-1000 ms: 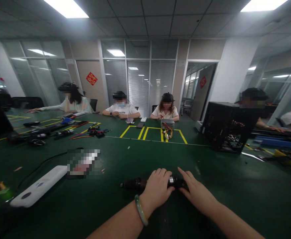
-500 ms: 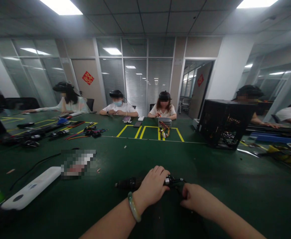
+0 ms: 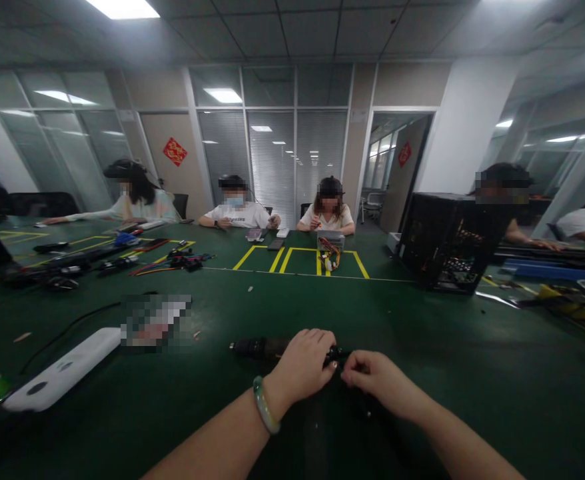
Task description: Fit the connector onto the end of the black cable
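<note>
A dark, rod-shaped tool [image 3: 252, 347] with a narrow tip at its left end, resembling an electric screwdriver, lies across the green table in front of me. My left hand [image 3: 305, 365], with a jade-coloured bangle at the wrist, is wrapped over the tool's right half. Just right of it, at the tool's rear end, the fingers of my right hand [image 3: 380, 380] are pinched together. A small dark part shows between the two hands. What the right fingertips hold is too dark and small to make out.
A white device [image 3: 67, 370] and a blurred-out flat item [image 3: 155, 323] lie to the left, beside a black cable. Cables and dark parts [image 3: 187, 259] sit further back. A black computer case [image 3: 452, 243] stands at the right. Several people sit across the table; a grey box [image 3: 330, 239] with coloured wires is near one.
My right hand has moved left, up against the tool's rear end near my left hand. My left hand keeps its hold. A seated person opposite has raised one hand.
</note>
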{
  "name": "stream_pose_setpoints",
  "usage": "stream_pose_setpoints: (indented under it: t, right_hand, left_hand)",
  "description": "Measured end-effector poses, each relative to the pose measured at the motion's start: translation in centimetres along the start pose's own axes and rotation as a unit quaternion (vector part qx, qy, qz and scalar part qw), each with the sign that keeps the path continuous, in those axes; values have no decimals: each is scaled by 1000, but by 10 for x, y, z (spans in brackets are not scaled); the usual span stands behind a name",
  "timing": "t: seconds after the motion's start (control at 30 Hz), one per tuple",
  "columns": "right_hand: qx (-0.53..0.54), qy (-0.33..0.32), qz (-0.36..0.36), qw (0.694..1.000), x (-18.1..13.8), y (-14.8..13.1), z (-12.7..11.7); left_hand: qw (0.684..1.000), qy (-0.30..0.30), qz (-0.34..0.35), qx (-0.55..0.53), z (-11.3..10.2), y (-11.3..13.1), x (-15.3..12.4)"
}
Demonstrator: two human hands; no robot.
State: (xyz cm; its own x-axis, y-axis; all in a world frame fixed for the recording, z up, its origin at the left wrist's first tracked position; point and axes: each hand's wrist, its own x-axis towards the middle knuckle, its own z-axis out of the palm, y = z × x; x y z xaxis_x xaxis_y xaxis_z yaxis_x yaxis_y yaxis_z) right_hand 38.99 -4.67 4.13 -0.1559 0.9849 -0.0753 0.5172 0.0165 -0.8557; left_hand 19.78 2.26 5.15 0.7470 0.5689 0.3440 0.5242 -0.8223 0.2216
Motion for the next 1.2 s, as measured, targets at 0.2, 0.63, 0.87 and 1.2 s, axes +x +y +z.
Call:
stream_pose_setpoints:
  t: [0.2, 0.63, 0.87, 1.2]
  right_hand:
    - [42, 69, -18, 997, -7, 7, -8]
    - [-64, 59, 11, 996, -8, 14, -10]
    - [-140, 80, -3, 987, -9, 17, -8]
    - [-145, 76, -12, 987, -9, 11, 1]
  left_hand:
    - [1000, 11, 8, 16, 4, 8, 1]
    - [1000, -25, 7, 16, 5, 20, -2]
    - [996, -75, 9, 49, 4, 22, 0]
    - [993, -89, 39, 69, -6, 13, 0]
